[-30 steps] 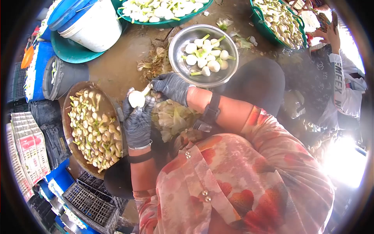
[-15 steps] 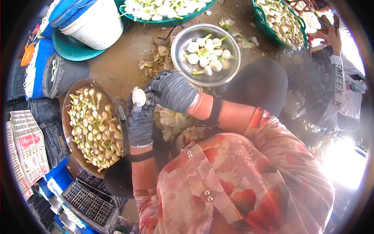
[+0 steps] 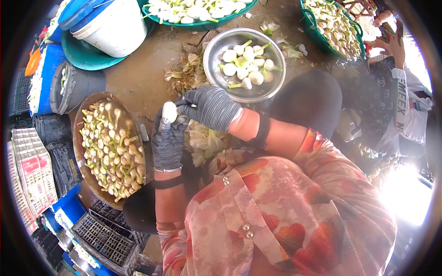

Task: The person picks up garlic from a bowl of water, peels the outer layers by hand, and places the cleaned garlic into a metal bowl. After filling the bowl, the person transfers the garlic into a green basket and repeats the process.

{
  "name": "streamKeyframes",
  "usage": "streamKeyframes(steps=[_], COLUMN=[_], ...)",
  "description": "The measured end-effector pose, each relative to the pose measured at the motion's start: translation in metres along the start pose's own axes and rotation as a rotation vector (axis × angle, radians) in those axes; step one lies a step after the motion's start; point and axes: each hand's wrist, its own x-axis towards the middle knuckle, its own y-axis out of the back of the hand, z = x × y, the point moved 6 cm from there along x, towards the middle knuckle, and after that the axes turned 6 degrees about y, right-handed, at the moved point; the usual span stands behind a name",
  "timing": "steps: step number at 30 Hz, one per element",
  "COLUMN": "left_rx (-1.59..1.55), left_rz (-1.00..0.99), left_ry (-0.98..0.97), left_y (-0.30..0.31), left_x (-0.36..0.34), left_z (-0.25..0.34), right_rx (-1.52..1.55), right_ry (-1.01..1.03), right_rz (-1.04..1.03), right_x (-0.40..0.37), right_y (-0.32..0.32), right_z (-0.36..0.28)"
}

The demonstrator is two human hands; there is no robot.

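Observation:
My left hand, in a grey striped glove, holds up a white onion-like bulb between its fingers. Close beside the bulb, my gloved right hand has its fingers curled and pressed together; whatever they may pinch is hidden. Beyond my right hand sits a steel bowl with several peeled white bulbs on green stems. To the left of my left hand, a brown round basin holds many unpeeled bulbs. Pale peelings lie below my hands.
Green tubs of bulbs stand at the back and back right. A white bucket, a dark bucket and black crates line the left. More peelings litter the wet floor. Another person's hand shows at right.
My right hand has shifted slightly right and down, and a little of its fingers' grip by the bulb has changed. The bulb has turned slightly in my left hand.

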Motion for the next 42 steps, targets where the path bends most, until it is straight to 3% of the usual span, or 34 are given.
streamKeyframes(steps=[2, 8, 13, 15, 17, 19, 21, 24, 28, 29, 32, 34, 35, 39, 42], left_rx=[0.020, 0.392, 0.108, 0.105, 0.421, 0.878, 1.047, 0.832, 0.113, 0.061, 1.038, 1.225, 1.102, 0.593, 0.561], left_rz=[-0.002, -0.127, -0.160, -0.178, -0.140, -0.044, 0.026, 0.141, 0.551, 0.483, 0.130, -0.017, -0.024, -0.047, -0.057], left_ry=[-0.012, -0.189, -0.031, -0.069, -0.208, -0.358, -0.416, -0.272, 0.262, 0.292, -0.403, -0.558, -0.471, -0.137, -0.117], left_y=[-0.006, -0.045, -0.012, -0.017, -0.034, -0.047, -0.041, -0.024, -0.016, -0.028, -0.037, -0.044, -0.039, -0.025, -0.024], left_x=[0.000, -0.012, -0.002, -0.003, -0.007, -0.014, -0.014, -0.006, -0.002, -0.007, -0.007, -0.012, -0.011, -0.005, -0.004], left_z=[-0.002, 0.019, 0.005, 0.010, 0.023, 0.034, 0.028, 0.008, -0.012, -0.006, 0.025, 0.023, 0.021, 0.010, 0.005], right_rx=[-0.128, 0.186, 0.670, 0.334, 0.085, 0.043, 0.095, 0.301, 0.418, 0.422, 0.405, 0.424, 0.452, -0.087, -0.265], right_ry=[-0.013, -0.243, -0.203, -0.118, -0.081, -0.084, -0.146, -0.299, -0.371, -0.376, -0.374, -0.368, -0.347, -0.053, 0.038], right_rz=[-0.004, -0.053, 0.006, -0.068, -0.141, -0.149, -0.178, -0.233, -0.245, -0.232, -0.171, -0.105, -0.119, -0.154, -0.074], right_x=[-0.001, 0.003, 0.001, -0.001, -0.004, -0.007, -0.007, -0.009, -0.014, -0.015, -0.015, -0.013, -0.014, -0.014, -0.015], right_y=[-0.001, 0.002, -0.008, -0.008, -0.005, -0.013, -0.018, -0.026, -0.041, -0.044, -0.043, -0.041, -0.040, -0.012, -0.016], right_z=[0.000, 0.018, 0.027, 0.020, 0.007, 0.012, 0.016, 0.028, 0.031, 0.038, 0.048, 0.052, 0.053, 0.014, 0.013])
